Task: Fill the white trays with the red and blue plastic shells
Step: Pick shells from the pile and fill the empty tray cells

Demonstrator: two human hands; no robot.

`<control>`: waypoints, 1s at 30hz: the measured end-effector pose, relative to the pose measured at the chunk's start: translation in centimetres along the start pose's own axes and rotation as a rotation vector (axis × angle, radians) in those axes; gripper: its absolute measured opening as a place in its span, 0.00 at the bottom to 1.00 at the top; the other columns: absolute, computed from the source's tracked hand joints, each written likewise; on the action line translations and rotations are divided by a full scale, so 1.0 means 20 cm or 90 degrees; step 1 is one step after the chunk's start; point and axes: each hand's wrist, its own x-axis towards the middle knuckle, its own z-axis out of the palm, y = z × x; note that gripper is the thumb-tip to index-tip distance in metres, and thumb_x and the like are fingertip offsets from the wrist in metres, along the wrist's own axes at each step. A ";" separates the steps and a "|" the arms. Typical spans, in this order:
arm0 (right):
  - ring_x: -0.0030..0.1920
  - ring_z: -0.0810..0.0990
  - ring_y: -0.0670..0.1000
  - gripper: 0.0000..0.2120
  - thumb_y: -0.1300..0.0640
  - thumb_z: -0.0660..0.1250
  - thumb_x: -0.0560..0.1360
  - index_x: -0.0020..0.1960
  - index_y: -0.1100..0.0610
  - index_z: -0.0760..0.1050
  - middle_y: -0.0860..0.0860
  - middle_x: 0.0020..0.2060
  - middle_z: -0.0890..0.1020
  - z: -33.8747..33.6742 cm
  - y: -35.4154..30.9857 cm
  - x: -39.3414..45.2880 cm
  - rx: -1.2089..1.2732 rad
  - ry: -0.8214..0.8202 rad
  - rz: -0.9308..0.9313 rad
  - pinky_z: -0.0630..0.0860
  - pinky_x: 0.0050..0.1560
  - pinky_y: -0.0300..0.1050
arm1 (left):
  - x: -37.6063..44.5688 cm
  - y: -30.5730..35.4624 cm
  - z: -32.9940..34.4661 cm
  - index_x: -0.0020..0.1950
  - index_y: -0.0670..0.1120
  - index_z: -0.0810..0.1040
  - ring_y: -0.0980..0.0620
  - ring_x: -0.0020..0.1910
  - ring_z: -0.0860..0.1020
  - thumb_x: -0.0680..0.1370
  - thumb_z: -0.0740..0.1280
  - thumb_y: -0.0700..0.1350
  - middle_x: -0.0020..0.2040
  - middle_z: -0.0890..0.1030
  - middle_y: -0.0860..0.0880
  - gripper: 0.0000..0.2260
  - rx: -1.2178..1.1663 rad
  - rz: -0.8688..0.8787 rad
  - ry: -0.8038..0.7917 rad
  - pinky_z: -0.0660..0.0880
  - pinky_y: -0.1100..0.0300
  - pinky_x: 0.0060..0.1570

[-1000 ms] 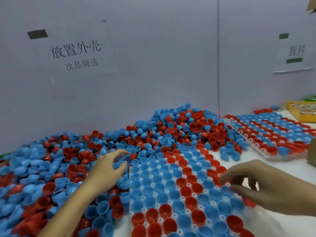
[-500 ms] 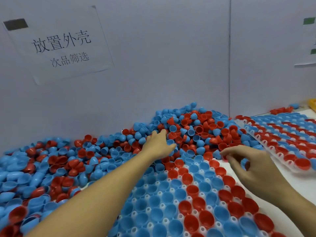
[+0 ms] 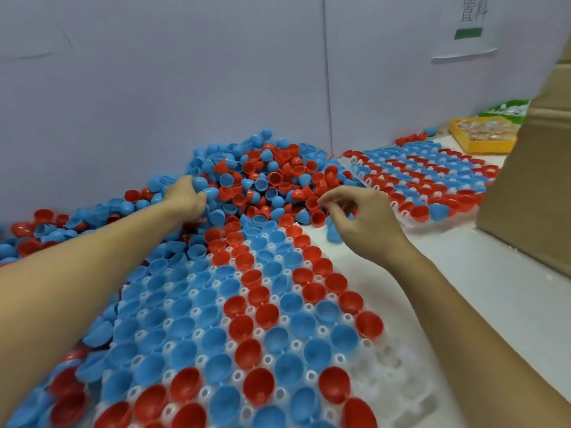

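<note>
- Digging left hand [image 3: 187, 196] into loose shell pile [image 3: 265, 177] at the wall, fingers curled around blue shells.
- Pinching right hand [image 3: 358, 217] fingertips at pile edge; held shell unclear.
- Filling near tray [image 3: 398, 387]: mostly full, right-edge pockets empty.
- Sitting full: far tray [image 3: 432, 177].

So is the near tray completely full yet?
No, the near tray has bare white pockets along its right edge, beside the rows of shells.
</note>
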 end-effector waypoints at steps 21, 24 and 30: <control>0.41 0.83 0.42 0.11 0.58 0.66 0.80 0.49 0.42 0.81 0.40 0.38 0.83 0.01 -0.12 -0.02 0.162 -0.102 0.049 0.77 0.36 0.31 | -0.58 0.16 -0.29 0.57 0.41 0.79 0.48 0.38 0.82 0.84 0.60 0.37 0.55 0.80 0.39 0.08 -0.667 -0.057 -0.256 0.80 0.62 0.35; 0.39 0.85 0.48 0.09 0.57 0.68 0.79 0.47 0.43 0.81 0.45 0.38 0.85 -0.01 -0.22 -0.05 0.253 -0.171 0.017 0.78 0.37 0.34 | -0.68 0.17 -0.33 0.58 0.40 0.79 0.45 0.44 0.85 0.83 0.62 0.35 0.58 0.79 0.38 0.08 -0.725 -0.009 -0.248 0.82 0.60 0.40; 0.41 0.86 0.50 0.10 0.48 0.72 0.71 0.53 0.42 0.84 0.46 0.42 0.87 -0.05 -0.37 -0.10 0.349 -0.229 -0.031 0.80 0.42 0.34 | -0.86 0.19 -0.29 0.47 0.50 0.84 0.48 0.50 0.85 0.82 0.65 0.38 0.52 0.83 0.45 0.11 -0.664 0.058 -0.172 0.83 0.59 0.45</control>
